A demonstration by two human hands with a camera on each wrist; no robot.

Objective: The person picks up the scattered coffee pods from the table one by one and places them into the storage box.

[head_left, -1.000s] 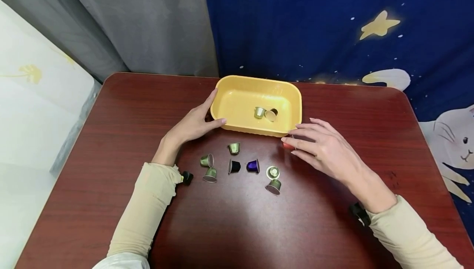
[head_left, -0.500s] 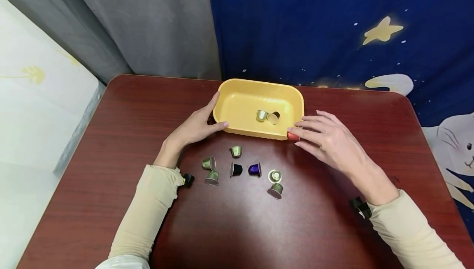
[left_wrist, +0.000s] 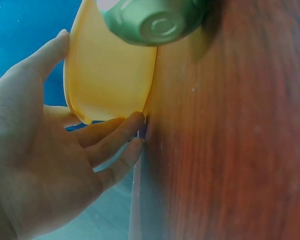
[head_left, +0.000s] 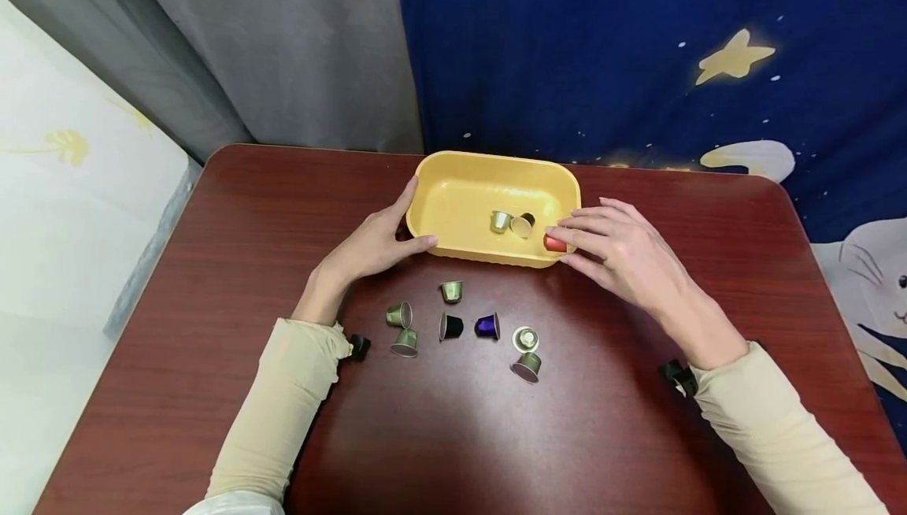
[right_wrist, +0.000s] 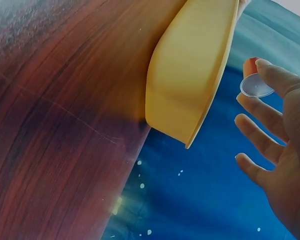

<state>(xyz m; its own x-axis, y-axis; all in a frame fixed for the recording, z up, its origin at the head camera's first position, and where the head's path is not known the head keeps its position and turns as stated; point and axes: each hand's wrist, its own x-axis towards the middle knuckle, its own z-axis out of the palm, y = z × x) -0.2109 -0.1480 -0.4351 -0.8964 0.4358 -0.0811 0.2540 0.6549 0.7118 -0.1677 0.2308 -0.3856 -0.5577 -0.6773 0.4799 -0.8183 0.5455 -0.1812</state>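
Observation:
Pinched between the thumb and index finger of my right hand (head_left: 631,255) is a red coffee capsule (head_left: 555,242). It sits over the front right corner of a yellow plastic bin (head_left: 457,200), and its pale lid shows in the right wrist view, where the other fingers are spread. My left hand (head_left: 364,246) rests against the bin's left end, with the thumb along the front rim and extended fingers at the side. Inside the bin lie a pale green capsule (head_left: 500,221) and a dark one with a tan lid (head_left: 523,225), side by side.
Several capsules lie on the brown table (head_left: 439,436) before the bin: green ones, a black capsule (head_left: 451,326) and a purple capsule (head_left: 487,326). One green capsule (left_wrist: 162,22) looms close in the left wrist view. A blue curtain (head_left: 567,42) hangs behind.
My right hand has lifted the red capsule from beside the bin's front right corner up and left over the rim. My left hand has kept its place at the bin.

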